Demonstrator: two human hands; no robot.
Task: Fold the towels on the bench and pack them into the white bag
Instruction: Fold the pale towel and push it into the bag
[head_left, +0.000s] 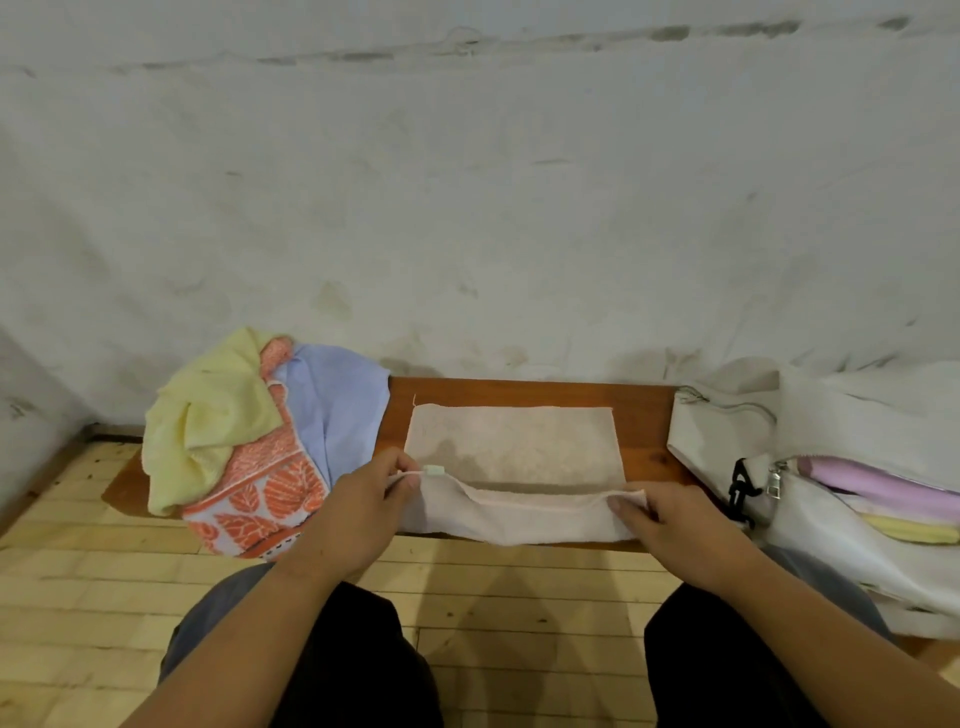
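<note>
A pale pink towel (511, 441) lies spread on the brown wooden bench (644, 415), its near edge lifted off the front. My left hand (358, 512) pinches the near left corner, by a small white tag. My right hand (670, 525) pinches the near right corner. To the right lies the white bag (831, 525), unzipped, with folded pink and yellow towels showing inside. A heap of unfolded towels (260, 441), yellow, orange-patterned and light blue, sits on the bench's left end.
A stained white wall (467, 208) rises directly behind the bench. A second white bag (722, 431) lies behind the open one. Pale wooden floor boards (78, 597) run under the bench, and my knees in dark trousers are at the bottom.
</note>
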